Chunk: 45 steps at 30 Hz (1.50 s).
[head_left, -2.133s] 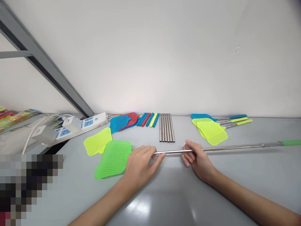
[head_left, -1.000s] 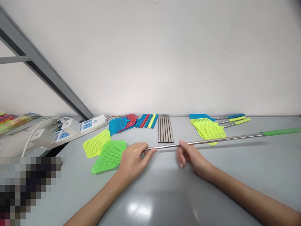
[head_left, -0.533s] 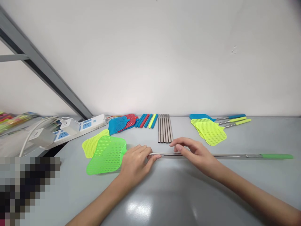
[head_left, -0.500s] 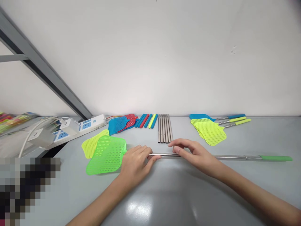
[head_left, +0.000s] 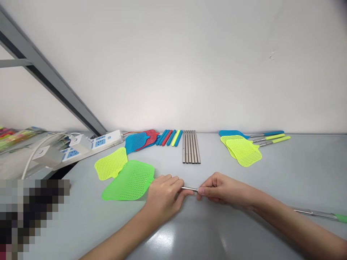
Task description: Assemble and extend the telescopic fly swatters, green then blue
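Note:
A green mesh swatter head [head_left: 128, 185] lies flat on the grey table [head_left: 189, 224], joined to a long steel telescopic rod [head_left: 189, 189]. My left hand [head_left: 164, 195] is closed on the neck where head and rod meet. My right hand [head_left: 221, 190] is closed round the rod just right of it, the two hands a few centimetres apart. The rod runs under my right forearm and comes out at the far right, ending in a green grip [head_left: 341, 217].
A yellow swatter head [head_left: 111, 168] lies beside the green one. At the back are blue and red heads [head_left: 139, 140], coloured grips [head_left: 170, 137], several steel rods [head_left: 191, 151] and finished swatters [head_left: 245, 150]. A power strip [head_left: 89, 144] with cables sits at the left edge.
The rod has swung down toward me, its green-grip end now low at the right. My right hand slid left along it and closed beside my left hand.

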Tool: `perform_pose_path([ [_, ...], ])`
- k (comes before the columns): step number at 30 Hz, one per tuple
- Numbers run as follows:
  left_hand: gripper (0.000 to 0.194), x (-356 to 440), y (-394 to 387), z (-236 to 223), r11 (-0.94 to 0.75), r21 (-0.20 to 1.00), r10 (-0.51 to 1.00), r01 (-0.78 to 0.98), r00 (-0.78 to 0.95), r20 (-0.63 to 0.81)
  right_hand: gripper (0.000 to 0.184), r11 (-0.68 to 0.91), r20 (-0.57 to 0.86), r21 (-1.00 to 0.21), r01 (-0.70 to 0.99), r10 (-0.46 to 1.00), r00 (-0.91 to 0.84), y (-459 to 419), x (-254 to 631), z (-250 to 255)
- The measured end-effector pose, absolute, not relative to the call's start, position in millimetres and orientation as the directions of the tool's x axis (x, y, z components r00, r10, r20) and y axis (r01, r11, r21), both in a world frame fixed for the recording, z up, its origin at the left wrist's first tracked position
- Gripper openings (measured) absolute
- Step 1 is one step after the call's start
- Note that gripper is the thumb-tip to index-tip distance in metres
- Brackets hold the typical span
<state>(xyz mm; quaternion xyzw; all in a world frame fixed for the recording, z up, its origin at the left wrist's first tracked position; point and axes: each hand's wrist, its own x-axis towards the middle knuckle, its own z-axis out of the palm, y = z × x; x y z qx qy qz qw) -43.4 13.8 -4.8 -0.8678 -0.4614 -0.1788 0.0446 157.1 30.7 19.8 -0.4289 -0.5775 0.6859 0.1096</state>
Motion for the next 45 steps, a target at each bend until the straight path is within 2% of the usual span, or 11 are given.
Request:
perform_pose_path([
  [12, 0.034, -36.1, 6.2, -12.7, -0.624, 0.068, 0.731, 0.779, 0.551, 0.402, 0.033, -0.427, -0.569, -0.821, 0.380, 0.548, -0.613, 30.7, 158.1, 16.3],
  [21, 0.033, -34.7, 5.0, -9.1, -0.666, 0.052, 0.686, 0.744, 0.583, 0.436, 0.032, -0.617, -0.622, -0.721, 0.315, 0.377, -0.686, 29.4, 157.3, 14.0],
  [26, 0.032, -35.3, 5.2, -9.9, -0.679, 0.039, 0.666, 0.733, 0.593, 0.453, 0.028, -0.662, -0.635, -0.682, 0.310, 0.327, -0.699, 30.2, 157.0, 12.9],
  [34, 0.030, -41.0, 10.6, -3.9, -0.673, 0.006, 0.670, 0.740, 0.606, 0.429, 0.032, -0.582, -0.558, -0.771, 0.257, 0.425, -0.713, 28.3, 157.8, 20.1],
  [38, 0.025, -45.5, 14.2, 5.3, -0.682, 0.032, 0.685, 0.731, 0.622, 0.381, 0.038, -0.527, -0.519, -0.816, 0.237, 0.487, -0.702, 26.8, 159.0, 26.8],
  [41, 0.022, -50.3, 17.3, 11.4, -0.694, 0.061, 0.688, 0.717, 0.636, 0.348, 0.050, -0.587, -0.523, -0.789, 0.182, 0.487, -0.699, 27.7, 160.6, 29.8],
  [45, 0.022, -57.3, 19.9, 15.4, -0.693, 0.066, 0.690, 0.718, 0.634, 0.351, 0.063, -0.712, -0.485, -0.703, 0.006, 0.473, -0.735, 33.2, 164.1, 32.6],
])
